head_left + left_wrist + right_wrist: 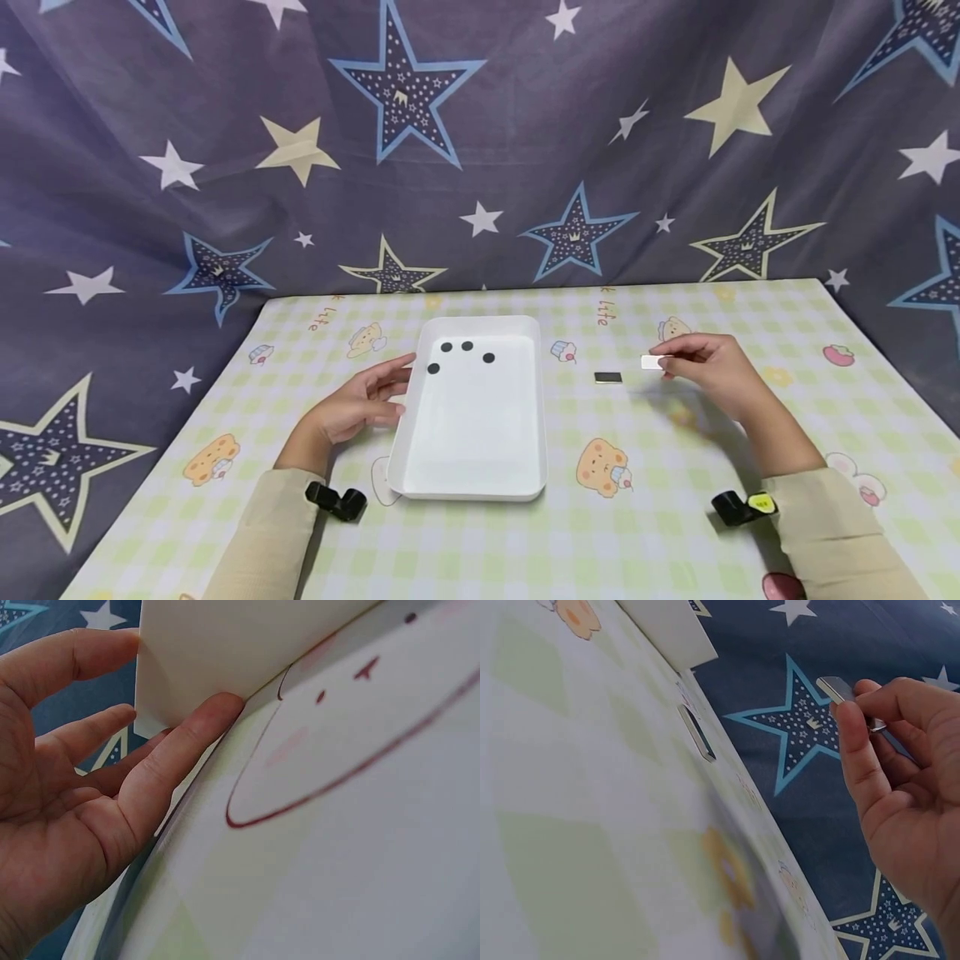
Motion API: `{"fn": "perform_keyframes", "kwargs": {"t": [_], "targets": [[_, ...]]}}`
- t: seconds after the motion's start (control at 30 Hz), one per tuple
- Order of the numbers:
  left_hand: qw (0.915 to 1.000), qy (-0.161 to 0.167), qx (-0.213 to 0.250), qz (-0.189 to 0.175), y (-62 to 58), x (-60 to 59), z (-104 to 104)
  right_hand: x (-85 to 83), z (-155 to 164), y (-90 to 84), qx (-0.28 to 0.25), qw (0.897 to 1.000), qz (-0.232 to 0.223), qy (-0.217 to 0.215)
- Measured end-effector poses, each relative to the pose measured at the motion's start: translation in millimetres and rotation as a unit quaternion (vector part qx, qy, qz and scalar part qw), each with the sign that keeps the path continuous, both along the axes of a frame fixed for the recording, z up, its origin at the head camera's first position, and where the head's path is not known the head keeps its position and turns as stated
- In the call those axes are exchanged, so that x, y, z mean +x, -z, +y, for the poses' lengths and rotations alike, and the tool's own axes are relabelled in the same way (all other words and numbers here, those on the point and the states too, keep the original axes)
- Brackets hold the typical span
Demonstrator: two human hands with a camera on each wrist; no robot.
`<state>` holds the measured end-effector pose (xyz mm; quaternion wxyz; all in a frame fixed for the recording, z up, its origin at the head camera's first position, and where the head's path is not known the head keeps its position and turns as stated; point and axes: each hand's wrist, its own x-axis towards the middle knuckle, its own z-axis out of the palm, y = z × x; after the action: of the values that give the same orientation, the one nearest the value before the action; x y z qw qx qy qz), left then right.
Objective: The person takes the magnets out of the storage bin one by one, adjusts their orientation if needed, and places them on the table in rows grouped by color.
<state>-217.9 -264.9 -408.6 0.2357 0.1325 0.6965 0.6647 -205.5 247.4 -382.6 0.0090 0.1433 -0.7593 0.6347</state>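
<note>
A white rectangular tray [474, 487] lies mid-table with several small black discs [467, 346] near its far end. My left hand [360, 404] rests open against the tray's left wall [195, 652], fingers straight. My right hand [708, 367] hovers to the right of the tray and pinches a small silvery rectangular piece [652, 362] between thumb and fingers; in the right wrist view the silvery piece [838, 690] pokes out above my fingertips. A second small dark rectangular piece [608, 377] lies flat on the tablecloth just left of it, also visible as the dark piece [697, 733].
The table wears a green checked tablecloth [645, 533] with cartoon prints. A dark blue star-patterned curtain [480, 142] hangs behind and around the table. Black wrist cameras [335, 500] sit on both sleeves.
</note>
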Motion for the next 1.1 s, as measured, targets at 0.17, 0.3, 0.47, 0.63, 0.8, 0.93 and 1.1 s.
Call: {"fn": "perform_keyframes", "kwargs": {"t": [0.17,0.3,0.47,0.63,0.8,0.93,1.1], "targets": [[1.0,0.001,-0.001,0.0,1.6,-1.1,-0.7,-0.4,6.8,0.9,-0.016,1.0,-0.006,0.005],[1.0,0.0,-0.005,0.0,1.9,-1.3,-1.2,-2.1,10.1,2.4,-0.032,0.999,-0.016,0.005],[1.0,-0.002,-0.006,0.001,1.1,-0.5,-0.8,-4.8,14.3,5.6,-0.017,0.999,-0.023,0.016],[1.0,-0.003,-0.004,-0.001,1.4,-0.9,-0.1,-6.6,19.4,9.5,0.002,0.999,-0.032,0.018],[1.0,0.001,-0.003,0.0,1.5,-1.5,-0.2,-8.0,24.3,15.6,0.008,0.999,-0.041,0.008],[1.0,0.002,-0.002,-0.001,1.4,-1.9,-0.5,-9.7,26.0,21.0,0.025,0.998,-0.052,0.014],[1.0,0.003,0.0,0.0,2.0,-2.1,-1.1,-9.7,27.1,23.3,0.08,0.994,-0.074,0.018]]}}
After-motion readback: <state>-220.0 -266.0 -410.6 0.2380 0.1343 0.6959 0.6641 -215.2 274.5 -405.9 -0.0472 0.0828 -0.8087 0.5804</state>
